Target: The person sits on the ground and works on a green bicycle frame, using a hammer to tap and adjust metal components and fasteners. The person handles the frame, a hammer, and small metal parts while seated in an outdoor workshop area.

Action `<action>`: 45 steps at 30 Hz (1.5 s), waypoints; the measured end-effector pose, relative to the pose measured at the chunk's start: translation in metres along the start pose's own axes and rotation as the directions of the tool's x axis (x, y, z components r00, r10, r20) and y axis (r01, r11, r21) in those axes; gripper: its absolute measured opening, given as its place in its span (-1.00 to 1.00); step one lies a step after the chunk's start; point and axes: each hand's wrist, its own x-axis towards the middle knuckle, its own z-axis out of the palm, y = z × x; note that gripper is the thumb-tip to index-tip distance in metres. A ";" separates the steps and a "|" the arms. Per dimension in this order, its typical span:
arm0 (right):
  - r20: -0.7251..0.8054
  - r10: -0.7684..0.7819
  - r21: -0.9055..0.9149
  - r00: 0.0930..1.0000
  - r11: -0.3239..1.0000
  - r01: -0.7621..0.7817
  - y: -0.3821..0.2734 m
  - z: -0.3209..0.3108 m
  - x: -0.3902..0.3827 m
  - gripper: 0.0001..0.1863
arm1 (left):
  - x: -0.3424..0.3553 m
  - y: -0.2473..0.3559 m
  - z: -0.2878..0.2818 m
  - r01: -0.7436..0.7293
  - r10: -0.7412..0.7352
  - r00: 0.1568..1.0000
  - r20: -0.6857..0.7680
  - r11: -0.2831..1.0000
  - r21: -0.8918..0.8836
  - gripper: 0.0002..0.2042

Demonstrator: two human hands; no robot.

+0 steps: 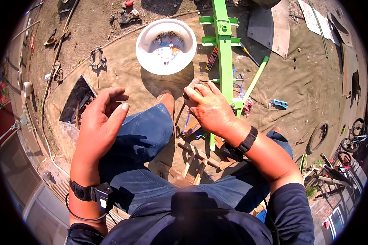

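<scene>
In the head view, a long, bright green metal post [224,61] is seen just right of the right hand [212,109], its long axis running from far to near with a slight slant. Its near part is partly covered by that hand, and whether it is touched cannot be told. The right hand's fingers are bent over a small brownish piece [194,84]; a firm grip on it cannot be confirmed. The left hand [98,127] is held well apart, to the left, with fingers loosely curved, thumb spread and nothing seen in it; the post is clearly nearer to the right hand. From the post, a light green round bar [256,81] is angled toward the far right. Beyond both hands, a white round plastic basin [144,53] is set left of the post.
</scene>
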 end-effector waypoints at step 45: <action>0.465 0.783 0.342 0.413 0.271 -0.900 -0.035 0.172 -0.158 -0.43 | -0.004 -0.023 0.206 0.726 -0.574 0.678 0.458 0.430 -0.537 -0.80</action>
